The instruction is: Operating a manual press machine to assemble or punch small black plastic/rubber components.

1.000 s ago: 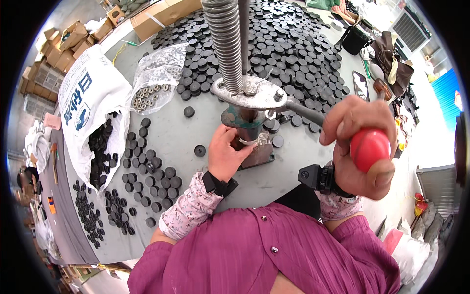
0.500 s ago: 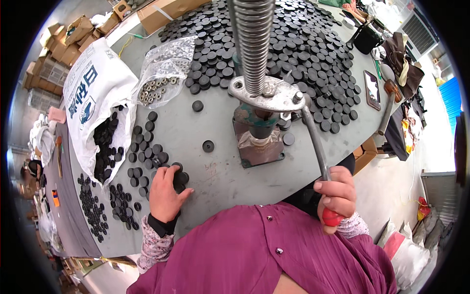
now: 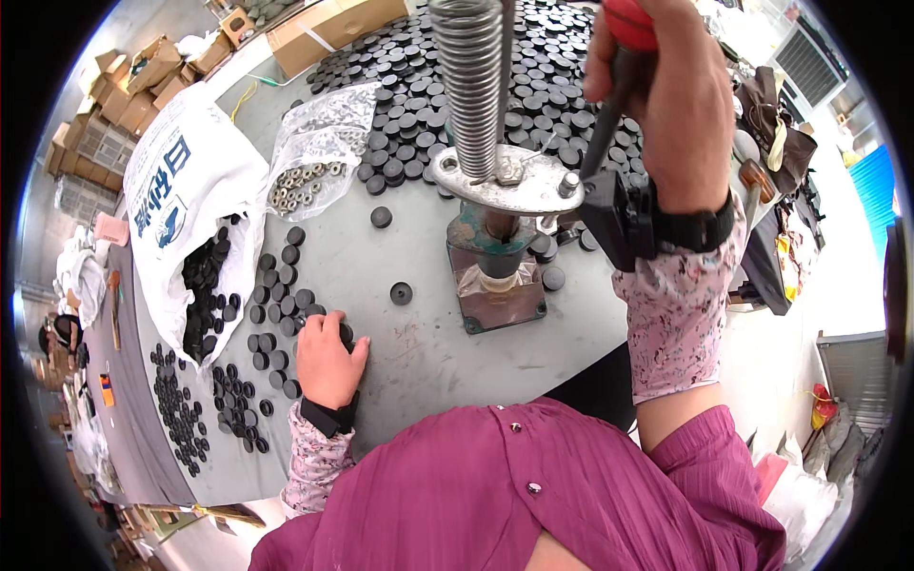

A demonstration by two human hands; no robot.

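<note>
My right hand [image 3: 687, 114] is raised, its fingers wrapped round the lever [image 3: 609, 124] near the red knob [image 3: 628, 23]. The lever joins the metal plate of a hand press [image 3: 509, 186], which has a large coil spring [image 3: 466, 90] and a square base on the table. My left hand [image 3: 328, 366] lies among a loose group of round black caps [image 3: 288, 276]. Its thumb and fingers are apart, with the fingertips touching caps; whether one is pinched is partly hidden. A single black cap [image 3: 401, 293] lies hollow side up between that hand and the press.
A large spread of black caps [image 3: 409, 124] covers the table's far side. At left, a white sack [image 3: 190, 143] spills more caps, beside a clear bag of small metal rings [image 3: 309, 186]. A wooden-handled hammer [image 3: 754, 179] lies at right. Cardboard boxes [image 3: 328, 33] stand behind.
My right hand has swung the lever from low at the near right up and away. My left hand has shifted slightly, its fingers still at the caps.
</note>
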